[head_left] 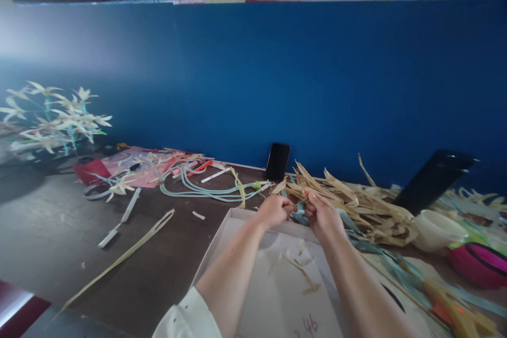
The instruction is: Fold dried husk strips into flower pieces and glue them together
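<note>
Above the far edge of a shallow white box, both of my hands are raised close together. My left hand is closed, its fingertips pinching one end of a thin tan husk strip. A pinch of thumb and fingers in my right hand grips the strip's other end. Just behind them lies a pile of dried corn husks, with pale blue strips beside it. Small husk scraps lie inside the box, below my hands.
A dark phone leans on the blue partition. Looped pale blue cords and a long husk strand lie left. Husk flowers stand far left. Rightward are a white bowl, a pink container and a yellow glue gun.
</note>
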Motion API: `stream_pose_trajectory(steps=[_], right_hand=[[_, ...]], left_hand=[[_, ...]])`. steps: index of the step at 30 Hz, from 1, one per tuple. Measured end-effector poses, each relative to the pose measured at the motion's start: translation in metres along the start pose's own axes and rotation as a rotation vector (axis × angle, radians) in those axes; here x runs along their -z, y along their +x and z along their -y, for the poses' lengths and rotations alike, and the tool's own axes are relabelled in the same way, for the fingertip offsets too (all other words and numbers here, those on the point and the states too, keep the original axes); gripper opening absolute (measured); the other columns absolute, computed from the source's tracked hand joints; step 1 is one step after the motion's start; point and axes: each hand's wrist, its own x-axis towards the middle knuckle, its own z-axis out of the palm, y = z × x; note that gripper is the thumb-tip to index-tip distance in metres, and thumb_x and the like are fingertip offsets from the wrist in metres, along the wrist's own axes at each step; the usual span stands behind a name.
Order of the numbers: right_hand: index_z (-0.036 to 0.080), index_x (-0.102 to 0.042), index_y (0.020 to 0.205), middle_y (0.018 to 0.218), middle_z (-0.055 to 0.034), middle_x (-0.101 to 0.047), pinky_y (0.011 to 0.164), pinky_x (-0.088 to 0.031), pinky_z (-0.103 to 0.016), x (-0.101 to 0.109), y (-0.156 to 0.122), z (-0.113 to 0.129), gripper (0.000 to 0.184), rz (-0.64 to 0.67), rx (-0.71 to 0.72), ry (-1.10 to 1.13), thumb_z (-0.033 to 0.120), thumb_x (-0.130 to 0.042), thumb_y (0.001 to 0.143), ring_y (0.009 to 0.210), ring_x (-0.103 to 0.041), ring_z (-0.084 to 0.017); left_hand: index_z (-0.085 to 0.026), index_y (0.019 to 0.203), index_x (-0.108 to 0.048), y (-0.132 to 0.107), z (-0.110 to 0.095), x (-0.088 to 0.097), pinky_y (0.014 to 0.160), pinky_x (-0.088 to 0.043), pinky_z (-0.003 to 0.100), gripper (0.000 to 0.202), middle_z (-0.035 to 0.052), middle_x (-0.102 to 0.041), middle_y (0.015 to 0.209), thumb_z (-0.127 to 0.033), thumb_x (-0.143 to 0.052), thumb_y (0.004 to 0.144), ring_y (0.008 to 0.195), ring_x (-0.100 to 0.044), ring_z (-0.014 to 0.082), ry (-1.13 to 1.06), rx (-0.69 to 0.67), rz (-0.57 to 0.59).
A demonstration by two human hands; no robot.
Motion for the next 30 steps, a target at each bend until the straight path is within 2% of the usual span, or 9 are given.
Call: stream_pose_trajectory(steps=[5,10,16,18,20,22,24,27,30], right_hand=[[0.016,-0.069,0.076,0.07,0.0001,-0.062,0.032,-0.026,-0.017,-0.0008,-0.0015,0.0028,0.035,-0.063,-0.019,-0.087,0.032,-0.083,0.048,0.043,-0.037,-0.004],[0.017,-0.057,0.06,0.047,0.0068,-0.042,0.031,-0.022,-0.019,-0.0016,-0.0029,0.0034,0.034,-0.133,-0.018,-0.119,0.036,-0.083,0.049,0.038,-0.031,-0.004],[0.02,-0.044,0.054,0.043,0.0091,-0.033,0.031,-0.02,-0.02,-0.0007,-0.0026,0.0011,0.044,-0.138,0.052,-0.093,0.039,-0.083,0.048,0.038,-0.027,-0.005],[0.019,-0.05,0.058,0.046,0.0075,-0.04,0.032,-0.023,-0.02,-0.0006,-0.0036,0.0017,0.04,-0.095,0.022,-0.126,0.044,-0.08,0.053,0.038,-0.031,-0.005],[0.018,-0.061,0.072,0.058,0.0033,-0.054,0.036,-0.03,-0.02,-0.001,-0.0059,0.0036,0.036,0.013,-0.034,-0.159,0.047,-0.076,0.059,0.044,-0.041,-0.007],[0.019,-0.066,0.089,0.075,-0.0003,-0.063,0.043,-0.037,-0.02,-0.0016,-0.0085,0.006,0.039,0.15,-0.097,-0.198,0.046,-0.074,0.062,0.056,-0.051,-0.01],[0.02,-0.068,0.093,0.08,-0.0018,-0.065,0.05,-0.039,-0.02,-0.0015,-0.0098,0.0074,0.04,0.239,-0.15,-0.253,0.042,-0.076,0.061,0.067,-0.056,-0.012],[0.017,-0.07,0.09,0.074,-0.0029,-0.066,0.05,-0.036,-0.019,0.0006,-0.0074,0.005,0.039,0.234,-0.168,-0.331,0.039,-0.077,0.058,0.071,-0.057,-0.014],[0.015,-0.07,0.084,0.071,-0.0031,-0.064,0.047,-0.033,-0.018,0.0042,-0.002,-0.0013,0.037,0.167,-0.104,-0.368,0.041,-0.076,0.059,0.065,-0.055,-0.012]], left_hand=[[-0.014,0.077,-0.071,0.0028,0.0067,0.0,0.053,-0.032,0.022,0.027,0.0026,-0.063,0.064,-0.033,-0.052,0.077,0.058,-0.051,0.012,-0.008,0.017,0.019],[-0.014,0.082,-0.072,0.0024,0.0052,0.002,0.054,-0.034,0.022,0.028,0.0036,-0.065,0.067,-0.033,-0.052,0.077,0.061,-0.053,0.0129,-0.053,0.011,0.03],[-0.013,0.085,-0.071,-0.0004,-0.0018,0.0019,0.054,-0.035,0.022,0.029,0.0032,-0.064,0.067,-0.033,-0.052,0.079,0.06,-0.052,0.0117,-0.121,-0.006,0.06],[-0.012,0.086,-0.07,-0.0006,-0.0027,0.0018,0.054,-0.035,0.022,0.028,0.003,-0.062,0.066,-0.03,-0.05,0.08,0.058,-0.051,0.011,-0.146,0.013,0.052],[-0.012,0.084,-0.069,-0.0004,-0.0023,0.0021,0.053,-0.035,0.021,0.028,0.0023,-0.06,0.064,-0.028,-0.047,0.081,0.055,-0.049,0.01,-0.173,0.03,0.034],[-0.011,0.08,-0.067,0.0002,-0.0013,0.0024,0.052,-0.035,0.021,0.028,0.0015,-0.058,0.062,-0.029,-0.045,0.082,0.054,-0.047,0.0092,-0.205,0.028,0.012],[-0.011,0.075,-0.064,0.001,-0.0003,0.0023,0.052,-0.035,0.021,0.027,0.0009,-0.056,0.06,-0.029,-0.045,0.082,0.053,-0.045,0.0091,-0.217,0.015,-0.003],[-0.012,0.069,-0.062,0.0024,0.0009,0.0014,0.053,-0.034,0.022,0.026,0.0005,-0.054,0.058,-0.028,-0.046,0.081,0.054,-0.045,0.0094,-0.191,-0.008,-0.012],[-0.012,0.07,-0.063,0.0032,0.0014,0.0,0.053,-0.034,0.022,0.027,0.0006,-0.055,0.058,-0.031,-0.046,0.08,0.055,-0.045,0.0099,-0.171,-0.021,-0.021]])
